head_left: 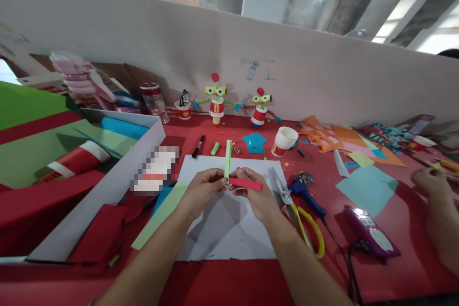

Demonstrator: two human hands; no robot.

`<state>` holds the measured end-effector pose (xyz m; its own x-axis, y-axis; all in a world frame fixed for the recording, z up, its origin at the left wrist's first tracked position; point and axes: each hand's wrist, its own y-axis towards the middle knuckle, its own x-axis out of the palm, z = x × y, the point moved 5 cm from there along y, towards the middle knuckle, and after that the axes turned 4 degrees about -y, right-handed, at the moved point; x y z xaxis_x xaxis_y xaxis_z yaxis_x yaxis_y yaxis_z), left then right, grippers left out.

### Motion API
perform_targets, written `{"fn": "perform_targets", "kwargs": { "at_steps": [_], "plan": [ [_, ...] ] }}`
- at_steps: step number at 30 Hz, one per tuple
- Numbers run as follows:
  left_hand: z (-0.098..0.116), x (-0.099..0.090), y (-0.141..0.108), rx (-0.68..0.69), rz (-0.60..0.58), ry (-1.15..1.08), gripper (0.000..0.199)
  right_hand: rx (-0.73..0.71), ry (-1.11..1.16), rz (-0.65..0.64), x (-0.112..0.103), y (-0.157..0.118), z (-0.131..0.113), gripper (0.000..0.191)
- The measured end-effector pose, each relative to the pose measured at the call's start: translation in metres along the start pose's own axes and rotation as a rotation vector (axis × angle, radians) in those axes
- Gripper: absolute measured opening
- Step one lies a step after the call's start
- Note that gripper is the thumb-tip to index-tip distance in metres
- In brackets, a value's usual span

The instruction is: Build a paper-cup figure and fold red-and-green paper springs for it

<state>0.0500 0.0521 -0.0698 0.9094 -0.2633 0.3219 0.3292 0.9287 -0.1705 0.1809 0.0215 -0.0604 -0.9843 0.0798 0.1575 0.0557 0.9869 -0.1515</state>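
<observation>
Over a white sheet of paper [229, 229], both my hands meet at a pair of folded paper strips that cross at a corner. The light green paper strip [228, 158] points away from me, and the red paper strip [247, 183] runs to the right. My left hand [202, 191] is closed, pinching the corner where the strips meet. My right hand [256, 196] is closed too, its fingers at the same corner and under the red strip. A short green folded paper spring [215, 148] and a black marker [198, 147] lie beyond the sheet.
Yellow-handled scissors [301, 224], a blue glue gun [308, 197] and a purple device [373, 234] with a cable lie right. Stacked paper cups [285, 141] and two paper-cup robots [217, 105] stand behind. A white box [107, 191] is left. Another person's hand [430, 184] is far right.
</observation>
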Motion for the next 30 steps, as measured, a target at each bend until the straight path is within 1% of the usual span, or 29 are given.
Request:
{"fn": "perform_targets", "kwargs": {
  "at_steps": [2,4,8,11,14,17,19,24,28,30],
  "plan": [
    [0.001,0.001,0.0,0.061,-0.011,0.126,0.012,0.009,-0.038,-0.033,0.0,0.0,0.0,0.033],
    [0.001,0.002,0.0,0.085,-0.01,0.208,0.008,0.009,-0.075,-0.034,-0.002,0.001,0.002,0.03],
    [0.003,0.004,-0.001,0.108,-0.035,0.274,0.005,0.048,-0.117,0.003,-0.009,0.006,0.01,0.023],
    [0.007,0.002,-0.001,0.151,0.014,0.199,0.013,0.03,-0.118,0.029,-0.012,0.008,0.01,0.021],
    [0.008,-0.001,-0.002,0.175,0.078,0.07,0.02,-0.056,-0.058,0.007,-0.009,0.006,0.003,0.018],
    [0.008,0.0,-0.003,0.169,0.066,-0.058,0.028,-0.189,-0.013,-0.011,-0.004,0.002,-0.008,0.012],
    [0.007,0.001,-0.005,0.158,0.052,-0.114,0.033,-0.237,-0.024,0.008,-0.003,-0.001,-0.011,0.009],
    [0.003,0.003,-0.006,0.171,0.081,-0.202,0.03,-0.294,-0.054,0.037,-0.001,-0.002,-0.01,0.01],
    [0.001,0.002,-0.006,0.177,0.111,-0.226,0.033,-0.317,-0.03,0.002,0.001,-0.002,-0.01,0.012],
    [0.002,0.002,-0.006,0.189,0.127,-0.226,0.032,-0.316,-0.005,-0.002,0.003,-0.003,-0.009,0.011]
  ]
}}
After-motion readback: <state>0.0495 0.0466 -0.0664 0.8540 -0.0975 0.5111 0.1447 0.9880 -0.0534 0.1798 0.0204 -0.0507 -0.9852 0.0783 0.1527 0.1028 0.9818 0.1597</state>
